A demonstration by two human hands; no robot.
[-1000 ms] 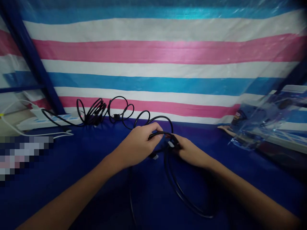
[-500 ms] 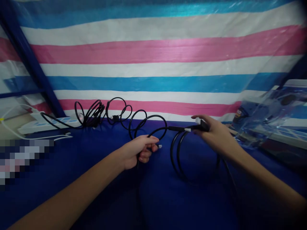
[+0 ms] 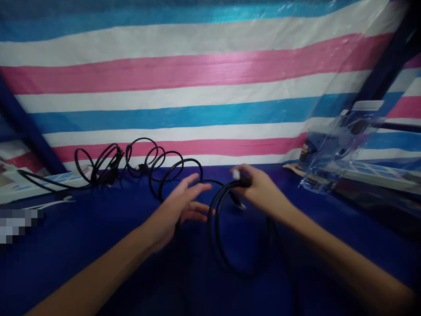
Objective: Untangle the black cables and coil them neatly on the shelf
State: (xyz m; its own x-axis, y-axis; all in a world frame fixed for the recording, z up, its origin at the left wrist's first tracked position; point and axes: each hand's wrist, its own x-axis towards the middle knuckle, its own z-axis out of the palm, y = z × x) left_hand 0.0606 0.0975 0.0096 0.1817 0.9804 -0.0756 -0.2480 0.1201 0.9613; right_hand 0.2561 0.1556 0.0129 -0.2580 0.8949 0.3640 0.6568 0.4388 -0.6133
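Note:
My right hand [image 3: 259,191] is closed around several loops of a black cable [image 3: 219,228] near its plug end, holding the coil just above the blue tabletop [image 3: 98,237]. The loops hang down below that hand. My left hand [image 3: 179,208] is open, fingers stretched toward the coil, close to it and holding nothing. The rest of the black cable [image 3: 144,164] trails away in loose curls to the back left of the table.
A striped pink, white and blue tarp [image 3: 197,87] hangs behind the table. A clear plastic bag [image 3: 335,151] lies at the back right on a white power strip [image 3: 371,175]. Another white strip [image 3: 42,182] lies at the back left.
My left hand has let go of the cable and opened. My right hand has moved back left with the coil, and the view has shifted right.

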